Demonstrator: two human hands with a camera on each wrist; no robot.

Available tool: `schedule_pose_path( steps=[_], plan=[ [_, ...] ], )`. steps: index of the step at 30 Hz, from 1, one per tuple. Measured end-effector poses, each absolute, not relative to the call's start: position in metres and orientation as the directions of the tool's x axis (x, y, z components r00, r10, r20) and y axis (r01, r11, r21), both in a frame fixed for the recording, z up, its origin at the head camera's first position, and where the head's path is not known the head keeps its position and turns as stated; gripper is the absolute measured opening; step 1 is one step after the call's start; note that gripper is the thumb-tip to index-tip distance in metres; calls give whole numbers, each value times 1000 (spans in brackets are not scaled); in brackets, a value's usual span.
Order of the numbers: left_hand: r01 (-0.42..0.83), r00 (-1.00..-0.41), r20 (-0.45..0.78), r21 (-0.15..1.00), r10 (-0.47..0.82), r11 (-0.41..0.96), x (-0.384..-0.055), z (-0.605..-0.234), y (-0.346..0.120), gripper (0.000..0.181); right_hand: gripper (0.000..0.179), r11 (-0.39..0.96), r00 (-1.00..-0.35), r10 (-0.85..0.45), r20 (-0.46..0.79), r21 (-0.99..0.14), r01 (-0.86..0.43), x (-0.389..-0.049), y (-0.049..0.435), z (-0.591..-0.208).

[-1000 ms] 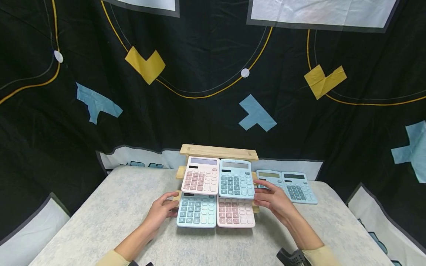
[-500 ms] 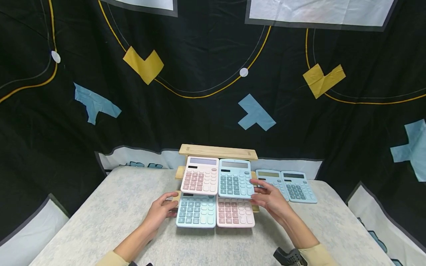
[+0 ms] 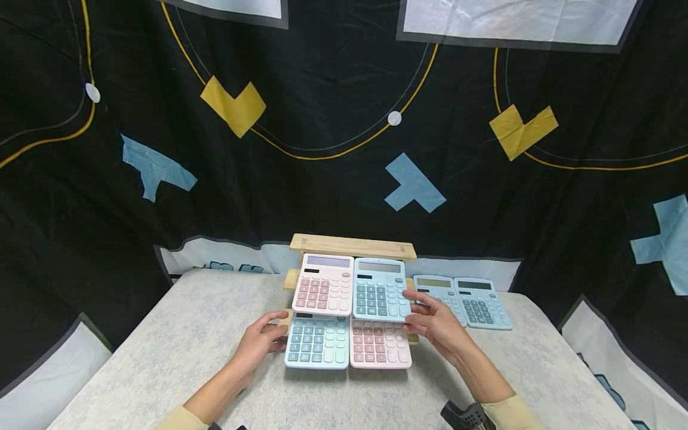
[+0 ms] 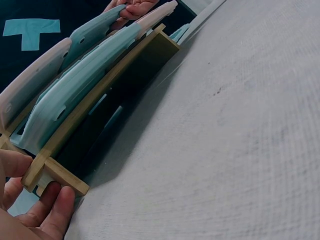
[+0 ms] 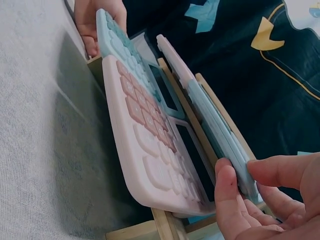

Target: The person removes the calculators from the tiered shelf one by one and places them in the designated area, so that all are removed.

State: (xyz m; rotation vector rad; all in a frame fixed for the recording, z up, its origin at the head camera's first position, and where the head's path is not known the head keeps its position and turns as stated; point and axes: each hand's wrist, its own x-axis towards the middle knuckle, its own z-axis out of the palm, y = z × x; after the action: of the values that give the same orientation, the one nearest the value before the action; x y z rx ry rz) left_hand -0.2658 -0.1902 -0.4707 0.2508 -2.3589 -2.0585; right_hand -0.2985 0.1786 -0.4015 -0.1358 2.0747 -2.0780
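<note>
Round-cornered plastic calculators (image 3: pixel 323 284) are being carried in two tiers by a smooth wooden rack (image 3: pixel 353 245) near the far edge of the mottled table (image 3: pixel 215 310). The upper blue calculator (image 3: pixel 378 289) is being pinched at its right edge between the thumb and fingers of the right hand (image 3: pixel 438 322). The rack's left end is being gripped by the curled left hand (image 3: pixel 255 343).
</note>
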Motion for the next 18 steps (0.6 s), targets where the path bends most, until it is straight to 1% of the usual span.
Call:
schedule_pose_path(
  steps=[11,18],
  plan=[
    [-122,-988,-108,985,-112,123,-265,-470,-190,42,58,-19,-978,-195,-80,-996,85,-296,179,-402],
    [-122,-988,-108,984,-113,127,-265,-470,-190,42,57,-9,-979,-186,-86,-996,89,-293,179,-401]
  ],
)
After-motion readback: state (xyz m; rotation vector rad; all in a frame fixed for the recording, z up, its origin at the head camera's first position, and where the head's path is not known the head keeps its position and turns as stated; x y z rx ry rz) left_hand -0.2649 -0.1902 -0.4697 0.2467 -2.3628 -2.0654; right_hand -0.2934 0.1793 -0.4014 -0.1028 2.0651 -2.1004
